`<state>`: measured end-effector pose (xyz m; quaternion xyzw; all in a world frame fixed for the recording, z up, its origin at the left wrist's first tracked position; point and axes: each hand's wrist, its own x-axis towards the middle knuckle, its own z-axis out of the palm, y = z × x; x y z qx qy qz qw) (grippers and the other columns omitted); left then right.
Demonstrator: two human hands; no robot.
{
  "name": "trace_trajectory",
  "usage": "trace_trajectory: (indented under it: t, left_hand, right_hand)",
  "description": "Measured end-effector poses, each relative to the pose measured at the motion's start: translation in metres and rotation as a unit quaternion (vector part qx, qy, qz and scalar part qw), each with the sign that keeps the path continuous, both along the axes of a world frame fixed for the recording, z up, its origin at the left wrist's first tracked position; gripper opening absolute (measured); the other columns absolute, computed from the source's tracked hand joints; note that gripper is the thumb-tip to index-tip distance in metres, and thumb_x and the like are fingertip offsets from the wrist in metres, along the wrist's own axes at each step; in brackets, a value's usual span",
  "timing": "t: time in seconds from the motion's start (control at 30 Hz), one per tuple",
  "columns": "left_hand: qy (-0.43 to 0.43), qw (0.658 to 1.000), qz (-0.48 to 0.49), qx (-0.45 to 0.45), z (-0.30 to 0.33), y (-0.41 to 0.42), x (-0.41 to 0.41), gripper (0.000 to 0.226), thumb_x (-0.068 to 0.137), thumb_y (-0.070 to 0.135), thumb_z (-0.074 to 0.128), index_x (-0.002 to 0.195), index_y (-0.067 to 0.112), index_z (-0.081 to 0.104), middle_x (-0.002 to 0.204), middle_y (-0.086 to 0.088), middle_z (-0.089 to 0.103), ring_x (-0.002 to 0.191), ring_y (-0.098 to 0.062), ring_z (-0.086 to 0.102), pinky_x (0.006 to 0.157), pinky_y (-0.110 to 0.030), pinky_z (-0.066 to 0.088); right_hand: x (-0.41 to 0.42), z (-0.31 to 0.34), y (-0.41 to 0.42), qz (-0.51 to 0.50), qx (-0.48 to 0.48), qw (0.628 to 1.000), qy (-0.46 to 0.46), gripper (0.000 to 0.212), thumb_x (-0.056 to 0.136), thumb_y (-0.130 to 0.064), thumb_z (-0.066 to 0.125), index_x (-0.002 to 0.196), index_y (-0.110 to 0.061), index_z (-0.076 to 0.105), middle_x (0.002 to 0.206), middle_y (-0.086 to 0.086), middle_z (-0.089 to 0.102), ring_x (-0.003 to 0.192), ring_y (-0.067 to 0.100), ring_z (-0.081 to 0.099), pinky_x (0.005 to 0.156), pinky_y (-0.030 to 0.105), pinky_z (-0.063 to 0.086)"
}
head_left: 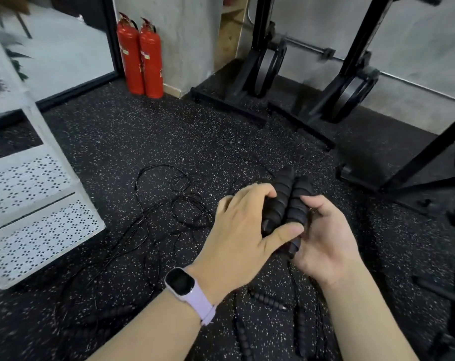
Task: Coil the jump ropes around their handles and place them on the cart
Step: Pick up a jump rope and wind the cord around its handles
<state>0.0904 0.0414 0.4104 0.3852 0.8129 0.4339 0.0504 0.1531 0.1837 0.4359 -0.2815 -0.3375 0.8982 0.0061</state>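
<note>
You find nothing here that can be read. The two red fire extinguishers at the far wall each carry a pale label, and the right one shows a light mark near its base, but the print on them is too small and blurred for you to make out. The face of the watch on your left wrist is dark and shows no digits.

Head-worn view, looking forward and down

One wide-angle camera sits close above the speckled black rubber floor, facing a grey concrete wall.
</note>
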Motion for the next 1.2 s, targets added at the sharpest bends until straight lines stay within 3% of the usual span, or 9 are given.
trace_trajectory:
  t: [0.17, 0.27, 0.4, 0.53, 0.6, 0.73, 0.97, 1.1, 1.2]
  left_hand:
    - [0.040, 0.996, -0.059, -0.047, 0.001, -0.024, -0.014, 0.039, 0.099, 0.061, 0.037, 0.129, 0.035, 0.033, 0.133, 0.023, 0.040, 0.140, 0.010, 0.018, 0.118, -0.025, 0.015]
    - [-0.002, 0.998, -0.059, -0.023, 0.001, -0.033, -0.024, 0.014, 0.100, 0.048, 0.043, 0.107, 0.036, 0.048, 0.111, 0.021, 0.048, 0.117, 0.000, 0.045, 0.103, -0.031, 0.037]
    - [-0.135, 0.982, 0.036, 0.130, 0.004, -0.033, -0.041, 0.035, 0.109, 0.031, 0.034, 0.092, 0.015, 0.060, 0.105, 0.004, 0.051, 0.089, -0.008, 0.062, 0.079, -0.015, 0.047]
    - [-0.184, 0.955, 0.114, 0.202, -0.002, -0.021, -0.061, 0.042, 0.109, 0.040, 0.020, 0.118, 0.032, 0.060, 0.123, 0.019, 0.062, 0.122, -0.002, 0.056, 0.108, -0.022, 0.038]
    - [-0.217, 0.948, 0.086, 0.216, -0.001, -0.013, -0.067, 0.053, 0.110, 0.039, 0.018, 0.110, 0.022, 0.069, 0.112, 0.005, 0.073, 0.112, -0.010, 0.065, 0.105, -0.033, 0.044]
    - [-0.242, 0.948, 0.087, 0.187, 0.006, -0.006, -0.069, 0.066, 0.106, 0.050, 0.021, 0.074, 0.020, 0.070, 0.075, 0.005, 0.073, 0.074, -0.004, 0.063, 0.080, -0.023, 0.045]
    - [-0.193, 0.975, 0.111, 0.013, -0.003, -0.002, -0.065, 0.062, 0.108, 0.050, 0.023, 0.058, 0.021, 0.045, 0.050, 0.011, 0.048, 0.048, -0.006, 0.041, 0.060, -0.032, 0.030]
    - [-0.074, 0.992, 0.083, -0.059, -0.016, -0.002, -0.051, 0.035, 0.108, 0.037, 0.033, 0.081, 0.021, 0.046, 0.065, -0.002, 0.060, 0.061, -0.026, 0.059, 0.063, -0.044, 0.049]
    - [-0.036, 0.976, 0.065, -0.203, -0.022, -0.008, -0.046, 0.030, 0.107, 0.034, 0.035, 0.084, 0.019, 0.047, 0.077, -0.009, 0.064, 0.068, -0.032, 0.064, 0.067, -0.044, 0.054]
  right_hand:
    - [-0.013, 0.002, -0.004, 0.051, 0.000, 0.998, 0.040, 0.059, 0.086, -0.028, 0.049, 0.139, -0.005, 0.062, 0.129, 0.022, 0.068, 0.106, 0.038, 0.069, 0.093, 0.051, 0.058]
    - [-0.022, -0.003, -0.012, 0.098, -0.017, 0.993, 0.057, 0.052, 0.089, -0.025, 0.047, 0.134, -0.003, 0.063, 0.108, 0.022, 0.069, 0.088, 0.034, 0.069, 0.078, 0.045, 0.060]
    - [-0.032, -0.011, -0.021, 0.179, -0.019, 0.983, 0.041, 0.051, 0.086, -0.024, 0.050, 0.130, 0.001, 0.059, 0.094, 0.021, 0.060, 0.075, 0.032, 0.060, 0.071, 0.043, 0.057]
    - [-0.031, -0.015, -0.025, 0.304, -0.056, 0.950, 0.032, 0.049, 0.081, -0.032, 0.058, 0.121, -0.002, 0.055, 0.089, 0.019, 0.054, 0.057, 0.026, 0.057, 0.053, 0.032, 0.052]
    - [-0.030, -0.016, -0.025, 0.334, -0.104, 0.935, 0.064, 0.053, 0.083, -0.033, 0.057, 0.127, -0.006, 0.050, 0.091, 0.017, 0.051, 0.055, 0.023, 0.053, 0.052, 0.028, 0.048]
    - [-0.028, -0.017, -0.014, 0.352, -0.158, 0.912, 0.139, 0.059, 0.085, -0.033, 0.057, 0.137, -0.006, 0.048, 0.095, 0.014, 0.042, 0.057, 0.019, 0.054, 0.049, 0.026, 0.047]
    - [-0.014, -0.019, 0.006, 0.323, -0.174, 0.902, 0.228, 0.049, 0.088, -0.027, 0.061, 0.123, -0.006, 0.033, 0.096, 0.015, 0.040, 0.059, 0.018, 0.039, 0.050, 0.027, 0.043]
    - [-0.017, -0.024, 0.001, 0.211, 0.040, 0.969, 0.121, 0.048, 0.078, -0.017, 0.072, 0.120, -0.007, 0.050, 0.089, 0.014, 0.054, 0.058, 0.019, 0.051, 0.050, 0.030, 0.047]
    - [-0.021, -0.027, -0.013, 0.195, 0.444, 0.871, -0.082, 0.049, 0.079, -0.024, 0.072, 0.121, -0.024, 0.047, 0.082, 0.000, 0.063, 0.057, 0.011, 0.054, 0.056, 0.026, 0.045]
